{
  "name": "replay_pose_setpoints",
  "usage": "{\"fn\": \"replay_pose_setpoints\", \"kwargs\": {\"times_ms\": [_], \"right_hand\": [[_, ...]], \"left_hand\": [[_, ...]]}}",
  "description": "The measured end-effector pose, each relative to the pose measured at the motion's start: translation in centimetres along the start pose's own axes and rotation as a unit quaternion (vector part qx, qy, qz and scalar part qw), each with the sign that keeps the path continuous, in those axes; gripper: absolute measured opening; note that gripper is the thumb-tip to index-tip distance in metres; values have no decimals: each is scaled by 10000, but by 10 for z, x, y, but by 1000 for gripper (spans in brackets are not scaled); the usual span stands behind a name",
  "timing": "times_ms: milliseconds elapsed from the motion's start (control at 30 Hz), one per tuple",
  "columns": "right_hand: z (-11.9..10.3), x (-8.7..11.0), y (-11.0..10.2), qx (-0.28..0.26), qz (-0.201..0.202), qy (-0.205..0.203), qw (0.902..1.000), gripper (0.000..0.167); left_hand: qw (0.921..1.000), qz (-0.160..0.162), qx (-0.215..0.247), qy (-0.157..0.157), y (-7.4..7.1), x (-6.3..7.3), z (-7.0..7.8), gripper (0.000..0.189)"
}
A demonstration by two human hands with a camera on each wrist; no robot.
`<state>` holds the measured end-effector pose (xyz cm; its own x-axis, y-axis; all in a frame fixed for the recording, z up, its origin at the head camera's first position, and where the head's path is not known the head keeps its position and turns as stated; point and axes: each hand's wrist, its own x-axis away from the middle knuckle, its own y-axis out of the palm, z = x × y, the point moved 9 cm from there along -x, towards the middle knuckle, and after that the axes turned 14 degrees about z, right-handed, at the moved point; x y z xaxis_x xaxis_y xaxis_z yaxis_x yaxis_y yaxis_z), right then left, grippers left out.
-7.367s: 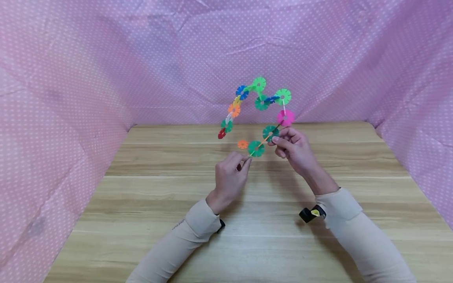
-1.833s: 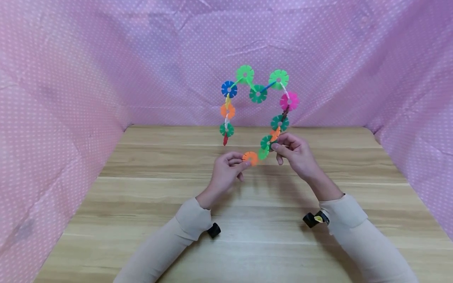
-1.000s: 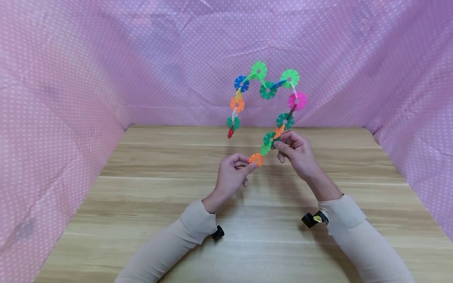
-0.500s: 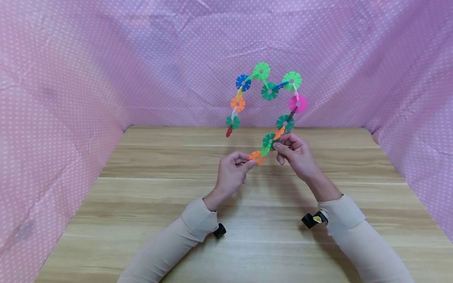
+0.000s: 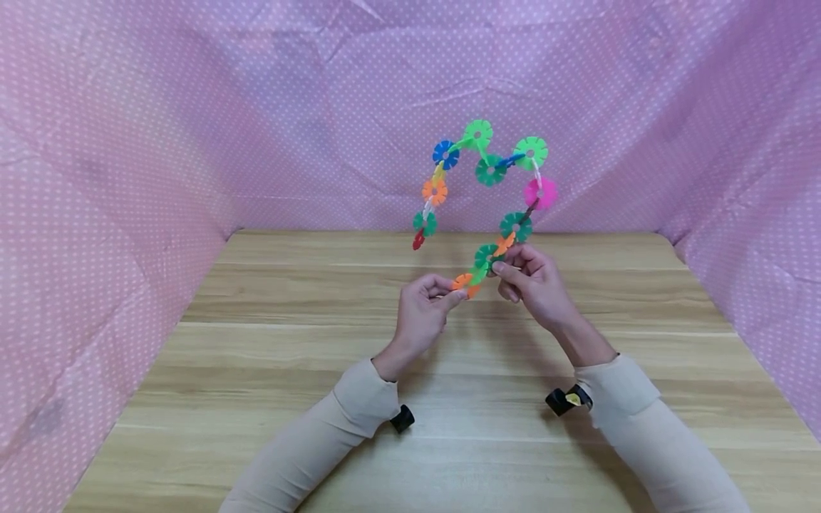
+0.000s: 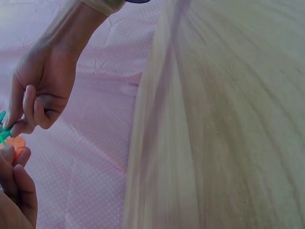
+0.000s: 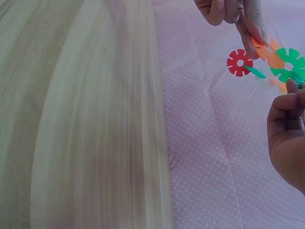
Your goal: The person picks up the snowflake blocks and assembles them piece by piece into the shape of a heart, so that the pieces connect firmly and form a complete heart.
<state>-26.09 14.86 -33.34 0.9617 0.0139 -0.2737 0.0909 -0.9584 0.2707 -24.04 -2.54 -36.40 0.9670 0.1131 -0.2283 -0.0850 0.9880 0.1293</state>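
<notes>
A chain of slotted snowflake discs in several colours stands in the air as an unclosed loop, with a pink disc at its right side and a red disc at its left end. My right hand pinches a dark green disc low on the right branch. Below that sits a light green disc. My left hand pinches an orange disc between thumb and fingers. In the right wrist view the orange disc meets the light green disc; how deep the slots engage cannot be told.
Beneath both hands lies a wood-grain table. Pink dotted cloth hangs behind it and at both sides. A black wrist camera sits under the left cuff, another black wrist camera at the right cuff.
The orange disc, earlier on the table, was taken up by the left hand and brought right against the light green disc. Over the last second the chain's top has sunk slightly.
</notes>
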Motion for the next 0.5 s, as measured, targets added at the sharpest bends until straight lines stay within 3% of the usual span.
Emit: {"fn": "replay_pose_setpoints", "kwargs": {"times_ms": [167,333,400,500], "right_hand": [[-6,-2,-2,314,45,-124,9994,19],[-10,-5,-7,381,150,-168,9990,11],[-11,-7,-10,266,174,-200,9993,5],[-16,-9,-15,95,146,-249,9995,14]], "left_hand": [[9998,-218,25,-40,1,-3,0,15],[9984,-551,-138,-70,-3,-9,-3,23],[9983,-505,-288,-39,-11,-15,-4,26],[9988,-49,-484,-23,-32,-30,-4,29]]}}
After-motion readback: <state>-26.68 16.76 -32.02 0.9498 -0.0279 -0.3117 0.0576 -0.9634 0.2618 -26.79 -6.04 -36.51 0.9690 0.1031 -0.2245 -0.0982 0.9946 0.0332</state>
